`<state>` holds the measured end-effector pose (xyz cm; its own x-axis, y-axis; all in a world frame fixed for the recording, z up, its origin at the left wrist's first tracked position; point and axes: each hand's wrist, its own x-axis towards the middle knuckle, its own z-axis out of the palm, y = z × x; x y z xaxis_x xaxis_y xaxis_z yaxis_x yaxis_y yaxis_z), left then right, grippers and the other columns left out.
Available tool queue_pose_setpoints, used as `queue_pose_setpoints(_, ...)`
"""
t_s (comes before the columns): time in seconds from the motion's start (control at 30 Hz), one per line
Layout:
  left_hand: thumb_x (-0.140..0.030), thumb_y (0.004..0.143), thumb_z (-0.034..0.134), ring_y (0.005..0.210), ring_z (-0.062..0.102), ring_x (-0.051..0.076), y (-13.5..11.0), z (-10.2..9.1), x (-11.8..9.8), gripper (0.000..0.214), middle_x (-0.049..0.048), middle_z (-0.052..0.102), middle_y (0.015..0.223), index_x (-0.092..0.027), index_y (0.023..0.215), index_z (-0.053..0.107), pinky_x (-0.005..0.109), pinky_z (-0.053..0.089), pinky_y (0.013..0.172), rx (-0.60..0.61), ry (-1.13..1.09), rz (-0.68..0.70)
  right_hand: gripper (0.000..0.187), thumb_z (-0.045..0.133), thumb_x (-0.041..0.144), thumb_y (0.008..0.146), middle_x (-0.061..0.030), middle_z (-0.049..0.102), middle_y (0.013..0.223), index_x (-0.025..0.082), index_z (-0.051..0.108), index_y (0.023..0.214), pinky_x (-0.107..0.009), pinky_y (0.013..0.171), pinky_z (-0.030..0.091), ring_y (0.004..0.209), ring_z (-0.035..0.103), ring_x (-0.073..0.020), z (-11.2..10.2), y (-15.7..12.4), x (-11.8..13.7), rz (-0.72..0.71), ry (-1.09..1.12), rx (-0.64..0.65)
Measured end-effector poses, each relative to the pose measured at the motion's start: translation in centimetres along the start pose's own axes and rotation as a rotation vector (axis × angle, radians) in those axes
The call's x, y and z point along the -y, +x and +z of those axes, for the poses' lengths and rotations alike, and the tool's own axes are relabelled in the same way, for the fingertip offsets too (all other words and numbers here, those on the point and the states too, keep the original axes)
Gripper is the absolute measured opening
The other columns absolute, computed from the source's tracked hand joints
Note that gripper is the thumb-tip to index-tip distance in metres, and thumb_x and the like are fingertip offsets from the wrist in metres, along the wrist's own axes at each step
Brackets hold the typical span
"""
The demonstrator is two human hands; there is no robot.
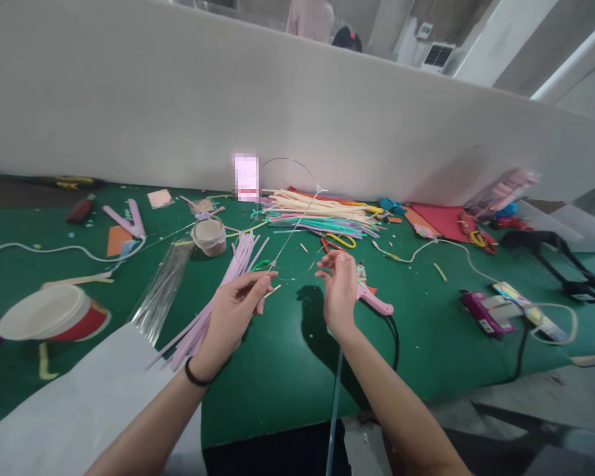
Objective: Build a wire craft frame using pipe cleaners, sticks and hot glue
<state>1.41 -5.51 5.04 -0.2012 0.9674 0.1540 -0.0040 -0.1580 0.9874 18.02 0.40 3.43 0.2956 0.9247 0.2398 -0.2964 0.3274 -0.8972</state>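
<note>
My left hand (pixel 240 301) is closed in a pinch on a thin wire (pixel 293 233), just above the table. The wire runs up to a small whitish joint and bends into an arc near the wall; its lower part curves towards my right hand. A short pale stick (pixel 272 291) pokes out beside my left fingers. My right hand (pixel 340 287) hovers to the right, fingers half curled and apart, with no clear grip on anything. Beside it lies a pink glue gun (pixel 375 301), partly hidden by the hand. Lilac pipe cleaners (pixel 240 264) lie under and beside my left forearm.
Several coloured pipe cleaners (pixel 322 215) are heaped at the back of the green table (pixel 277 396). Left are a paper tub (pixel 44 311), a tape roll (pixel 209 236) and bundled wires (pixel 163 287). Right are scissors (pixel 483 241), a power strip (pixel 530 311) and cords.
</note>
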Motion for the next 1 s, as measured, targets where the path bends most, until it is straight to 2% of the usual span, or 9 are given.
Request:
queue_pose_setpoints(0.07,-0.033,0.085,0.067,0.045,0.045,0.004,0.0,0.1,0.1,0.019,0.0005,0.065,0.074,-0.019,0.094,0.076,0.017,0.029,0.038,-0.002,0.011,-0.003,0.018,0.054,0.039,0.094,0.0011,0.057,0.086,0.022,0.058,0.097,-0.022,0.068,0.049,0.076,0.057,-0.0092,0.1,-0.6,0.4,-0.194,-0.101,-0.024)
queue_pose_setpoints(0.13,-0.034,0.086,0.066,0.045,0.045,0.004,0.0,0.2,0.1,0.020,0.0005,0.065,0.073,-0.019,0.094,0.076,0.017,0.029,0.038,0.000,0.024,-0.004,0.015,0.059,0.036,0.092,0.0027,0.056,0.079,0.022,0.060,0.096,-0.021,0.063,0.048,0.068,0.055,-0.0080,0.3,-1.4,0.9,-0.247,-0.160,0.067)
queue_pose_setpoints(0.2,-0.034,0.086,0.066,0.045,0.045,0.004,0.0,0.2,0.1,0.020,0.0003,0.065,0.072,-0.018,0.094,0.076,0.017,0.031,0.039,-0.003,0.047,-0.004,0.019,0.063,0.037,0.090,0.0037,0.057,0.072,0.022,0.063,0.101,-0.020,0.053,0.047,0.057,0.054,-0.0076,0.6,-2.2,1.3,-0.115,-0.162,0.250)
queue_pose_setpoints(0.27,-0.033,0.086,0.066,0.045,0.045,0.005,0.0,0.3,0.0,0.021,0.0003,0.066,0.073,-0.018,0.095,0.076,0.018,0.034,0.041,-0.005,0.091,0.001,0.034,0.062,0.042,0.089,0.0049,0.060,0.066,0.022,0.060,0.116,-0.019,0.041,0.045,0.046,0.053,-0.0077,1.1,-2.8,1.6,0.107,-0.135,0.432)
queue_pose_setpoints(0.37,-0.033,0.085,0.065,0.046,0.047,0.006,0.0,0.4,0.0,0.020,0.0011,0.067,0.076,-0.017,0.093,0.075,0.019,0.039,0.044,0.005,0.162,0.035,0.051,0.056,0.050,0.091,0.0069,0.061,0.057,0.022,0.048,0.134,-0.018,0.030,0.040,0.034,0.052,-0.0090,1.6,-3.2,2.0,0.371,-0.069,0.594)
queue_pose_setpoints(0.5,-0.033,0.087,0.063,0.048,0.051,0.008,-0.2,0.8,0.4,0.019,0.0002,0.064,0.074,-0.017,0.089,0.074,0.021,0.043,0.048,0.047,0.215,0.085,0.048,0.053,0.053,0.091,0.0064,0.062,0.055,0.020,0.051,0.126,-0.016,0.027,0.038,0.032,0.054,-0.0098,1.7,-2.9,2.3,0.471,0.048,0.641)
queue_pose_setpoints(0.63,-0.033,0.088,0.062,0.050,0.052,0.009,-0.4,1.3,0.7,0.019,-0.0017,0.059,0.069,-0.018,0.087,0.073,0.022,0.043,0.050,0.072,0.242,0.108,0.038,0.053,0.052,0.092,0.0059,0.064,0.055,0.019,0.055,0.113,-0.014,0.026,0.036,0.030,0.053,-0.0085,1.4,-2.5,2.0,0.472,0.104,0.651)
queue_pose_setpoints(0.87,-0.033,0.089,0.061,0.054,0.052,0.010,-0.5,1.2,1.0,0.019,-0.0026,0.056,0.064,-0.018,0.081,0.070,0.022,0.043,0.054,0.095,0.240,0.128,0.031,0.054,0.049,0.093,0.0077,0.062,0.053,0.020,0.052,0.105,-0.014,0.026,0.037,0.030,0.053,-0.0088,1.2,-2.7,1.9,0.467,0.129,0.684)
queue_pose_setpoints(1.0,-0.035,0.090,0.060,0.052,0.050,0.009,-0.7,1.2,1.4,0.022,-0.0021,0.056,0.064,-0.018,0.081,0.070,0.021,0.040,0.049,0.127,0.240,0.114,0.030,0.054,0.050,0.092,0.0092,0.061,0.051,0.021,0.050,0.100,-0.013,0.026,0.035,0.028,0.051,-0.0080,1.3,-2.8,2.0,0.454,0.130,0.685)
